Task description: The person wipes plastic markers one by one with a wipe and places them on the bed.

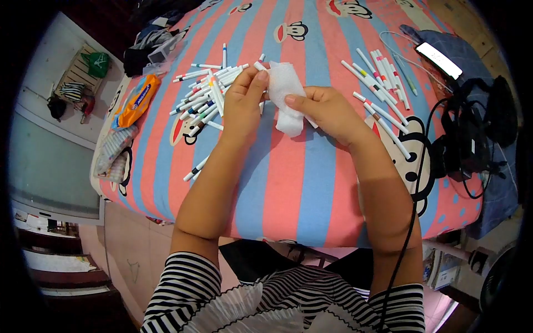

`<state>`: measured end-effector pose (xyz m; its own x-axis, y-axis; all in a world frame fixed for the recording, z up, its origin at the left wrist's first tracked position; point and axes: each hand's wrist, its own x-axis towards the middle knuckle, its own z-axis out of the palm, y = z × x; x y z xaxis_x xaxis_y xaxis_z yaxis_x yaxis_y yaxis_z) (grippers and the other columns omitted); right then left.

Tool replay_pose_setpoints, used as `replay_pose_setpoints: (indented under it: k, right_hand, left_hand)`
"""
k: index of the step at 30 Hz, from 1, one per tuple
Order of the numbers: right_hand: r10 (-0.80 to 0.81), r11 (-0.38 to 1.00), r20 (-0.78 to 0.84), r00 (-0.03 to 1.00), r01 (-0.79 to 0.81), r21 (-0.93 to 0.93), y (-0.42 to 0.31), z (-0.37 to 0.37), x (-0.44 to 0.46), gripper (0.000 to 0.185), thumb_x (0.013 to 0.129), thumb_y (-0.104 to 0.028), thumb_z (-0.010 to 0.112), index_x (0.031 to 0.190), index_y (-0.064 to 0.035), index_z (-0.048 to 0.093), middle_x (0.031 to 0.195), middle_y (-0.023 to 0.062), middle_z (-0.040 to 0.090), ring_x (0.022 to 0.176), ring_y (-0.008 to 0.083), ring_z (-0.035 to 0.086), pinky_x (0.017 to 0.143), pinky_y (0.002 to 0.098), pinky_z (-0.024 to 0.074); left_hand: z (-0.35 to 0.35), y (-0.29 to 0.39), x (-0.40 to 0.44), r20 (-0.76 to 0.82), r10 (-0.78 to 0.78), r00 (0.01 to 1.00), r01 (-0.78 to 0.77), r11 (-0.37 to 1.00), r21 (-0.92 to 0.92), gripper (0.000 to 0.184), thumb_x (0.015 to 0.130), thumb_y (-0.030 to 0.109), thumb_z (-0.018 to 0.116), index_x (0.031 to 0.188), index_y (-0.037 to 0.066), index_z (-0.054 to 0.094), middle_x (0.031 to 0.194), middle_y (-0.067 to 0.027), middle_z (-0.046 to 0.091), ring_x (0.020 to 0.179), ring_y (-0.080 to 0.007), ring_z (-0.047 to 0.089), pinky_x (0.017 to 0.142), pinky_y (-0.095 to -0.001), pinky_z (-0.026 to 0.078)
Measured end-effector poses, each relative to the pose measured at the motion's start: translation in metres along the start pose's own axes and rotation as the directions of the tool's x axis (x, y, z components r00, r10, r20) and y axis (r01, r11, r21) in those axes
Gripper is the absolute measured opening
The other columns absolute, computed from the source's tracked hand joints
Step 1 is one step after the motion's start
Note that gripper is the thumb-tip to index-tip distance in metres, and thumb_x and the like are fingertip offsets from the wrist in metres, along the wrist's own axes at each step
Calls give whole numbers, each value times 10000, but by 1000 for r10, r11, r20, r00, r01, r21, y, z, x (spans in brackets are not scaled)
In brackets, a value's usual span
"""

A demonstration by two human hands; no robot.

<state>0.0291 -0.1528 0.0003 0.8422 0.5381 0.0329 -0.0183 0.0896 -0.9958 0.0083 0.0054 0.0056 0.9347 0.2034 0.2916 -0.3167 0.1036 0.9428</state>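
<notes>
Above the striped bedspread, my left hand (pixel 247 97) is closed, pinching a white marker (pixel 259 65) whose end shows above the thumb. My right hand (pixel 327 111) grips a folded white wipe (pixel 287 94) between thumb and fingers. The wipe hangs between both hands, and its upper edge meets my left fingertips. A short white end pokes out below my right fingers; whether it belongs to the same marker is hidden. Left of my left hand lies a loose pile of white markers (pixel 202 97) with coloured bands. Several more markers (pixel 383 77) lie right of my right hand.
An orange packet (pixel 136 102) and a clear plastic bag (pixel 115 147) lie at the bed's left edge. To the right are a lit phone (pixel 438 60) with a white cable, a teal pen (pixel 405 75) and black gear (pixel 472 133). A black cord crosses my right arm.
</notes>
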Motion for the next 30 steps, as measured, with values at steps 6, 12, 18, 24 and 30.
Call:
replay_pose_setpoints:
  k: [6,12,18,24,30]
  right_hand:
    - [57,998,4,998,-57,-3,-8,-8,-2,308,807,-288,601,875,10,641,726,27,600,604,85,510,585,234,423]
    - [42,998,-4,999,-41,47,-16,-13,-8,322,797,-302,612,863,12,639,720,22,593,613,88,507,604,233,413]
    - [46,999,-85,995,-44,27,-9,-25,-2,316,791,-306,624,854,4,643,717,11,574,650,80,489,615,224,395]
    - [-71,971,-292,954,133,197,-15,-34,0,288,802,-297,621,898,-26,614,754,12,546,708,98,498,651,240,410]
    - [36,775,-389,920,220,593,-26,-40,-5,343,806,-271,626,1051,-46,542,938,58,545,828,156,525,718,319,447]
  left_hand:
    - [-6,-6,3,4,27,1000,-26,992,-122,182,887,228,517,938,56,544,835,-16,584,730,-71,539,648,-220,436]
    - [-3,-4,0,-77,79,994,-87,990,-114,168,884,218,527,931,57,535,826,-21,576,706,-74,531,626,-223,439]
    - [-7,2,3,-136,-15,991,-16,975,-224,167,889,214,518,966,67,505,884,-62,591,770,-112,558,663,-241,481]
    - [-3,7,0,-135,-61,989,26,969,-244,150,855,180,559,925,51,528,841,-68,594,733,-117,571,653,-248,483]
    - [-7,-5,0,213,-237,948,216,969,121,101,832,140,574,866,48,548,771,-34,576,702,-97,535,612,-222,424]
